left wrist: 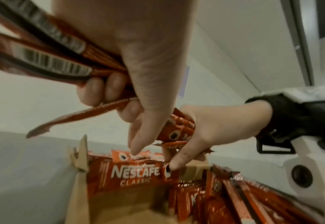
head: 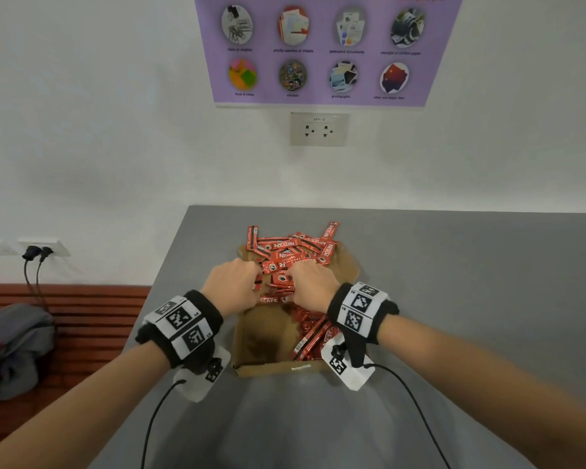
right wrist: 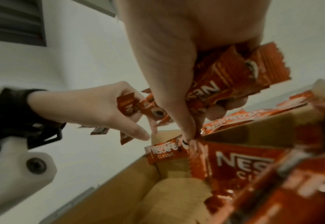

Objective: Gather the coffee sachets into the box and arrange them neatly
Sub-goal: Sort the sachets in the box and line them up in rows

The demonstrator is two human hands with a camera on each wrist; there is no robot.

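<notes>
head: above, looking down and forward at cardboard box [head: 251, 336] on grey table [head: 454, 299] | wrists: close, low, facing each other across box | shared: box interior, sachets [head: 286, 247]

Head view: fingers of left hand [head: 232, 286] and right hand [head: 313, 288] hidden among the coffee sachets [head: 286, 252]. Poster [head: 322, 49] heading cut off at top edge. Box [head: 268, 340] floor partly covered. Near sachets [right wrist: 291, 189] blurred in right wrist view.
</notes>
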